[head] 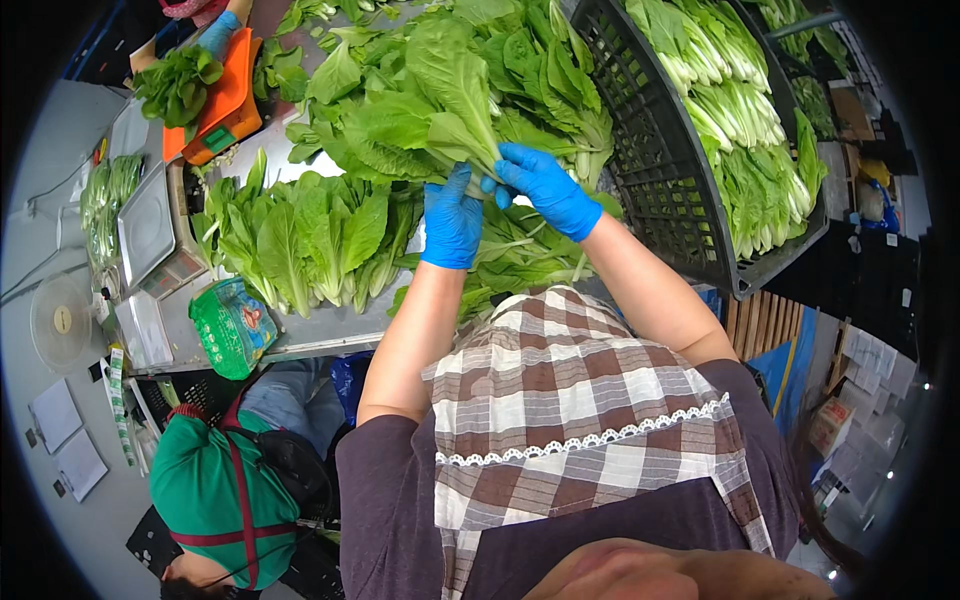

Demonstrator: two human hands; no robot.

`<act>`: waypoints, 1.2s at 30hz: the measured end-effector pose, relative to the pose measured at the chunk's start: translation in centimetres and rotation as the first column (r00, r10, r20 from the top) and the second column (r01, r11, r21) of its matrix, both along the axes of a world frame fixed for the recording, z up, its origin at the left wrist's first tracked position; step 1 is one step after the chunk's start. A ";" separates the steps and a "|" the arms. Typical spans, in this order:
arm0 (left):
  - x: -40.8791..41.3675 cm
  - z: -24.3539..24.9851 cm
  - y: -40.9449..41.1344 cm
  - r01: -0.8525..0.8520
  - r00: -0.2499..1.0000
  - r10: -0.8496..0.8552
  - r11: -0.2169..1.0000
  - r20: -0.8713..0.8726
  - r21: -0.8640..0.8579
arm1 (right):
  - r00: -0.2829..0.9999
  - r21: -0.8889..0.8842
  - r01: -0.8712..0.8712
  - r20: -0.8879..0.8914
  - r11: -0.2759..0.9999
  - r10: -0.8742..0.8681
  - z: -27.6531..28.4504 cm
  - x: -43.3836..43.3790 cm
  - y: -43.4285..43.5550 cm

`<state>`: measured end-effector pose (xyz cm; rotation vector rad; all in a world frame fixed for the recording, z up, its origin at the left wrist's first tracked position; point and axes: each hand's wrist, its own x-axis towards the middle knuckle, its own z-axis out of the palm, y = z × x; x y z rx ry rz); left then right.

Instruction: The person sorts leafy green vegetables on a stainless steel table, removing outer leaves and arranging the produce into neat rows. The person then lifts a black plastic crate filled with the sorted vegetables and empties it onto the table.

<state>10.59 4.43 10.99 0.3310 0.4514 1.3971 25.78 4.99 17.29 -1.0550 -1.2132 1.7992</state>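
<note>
Both my hands wear blue gloves and meet at the stem end of a leafy green vegetable (pixel 456 82). My left hand (pixel 454 221) grips its base from below, thumb upward. With bent fingers, my right hand (pixel 536 180) pinches the stems from the other side. The leaves fan out away from me over a big heap of the same greens (pixel 540 75). Loose leaves and stems (pixel 517 247) lie under my wrists on the metal table (pixel 307 330). To the left of my left hand, several trimmed heads (pixel 315 232) stand in a row, stems toward me.
A black plastic crate (pixel 667 150) holding stacked greens (pixel 739 127) leans at the right. Leftward are an orange scale (pixel 225 112), another scale with a metal tray (pixel 148 225) and a green printed bag (pixel 232 326). A gloved hand (pixel 217 34) works across the table; a person in green (pixel 225 480) is at lower left.
</note>
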 end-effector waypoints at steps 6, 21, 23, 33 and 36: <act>0.6 0.3 -0.2 -0.079 0.997 0.077 0.995 -0.027 -0.057 | 0.971 0.319 0.026 0.218 0.948 -0.100 -0.6 -1.1 -1.3; 0.9 -0.3 0.3 -0.036 0.996 0.051 0.979 0.067 -0.198 | 0.542 0.634 -0.307 0.729 0.710 -0.417 1.0 -3.1 -2.6; 0.7 -0.9 0.3 0.032 0.988 0.014 0.955 0.155 -0.293 | 0.664 0.664 -0.211 0.636 0.718 -0.393 0.0 -2.8 -2.8; -1.8 -0.8 0.1 0.132 0.953 -0.067 0.969 0.297 -0.207 | 0.932 0.195 0.347 0.041 0.917 -0.361 -0.5 -2.6 -2.3; -1.9 -0.7 -0.6 0.218 0.930 -0.152 0.961 0.334 -0.172 | 0.919 0.173 0.384 0.025 0.907 -0.394 -0.2 -3.0 -1.2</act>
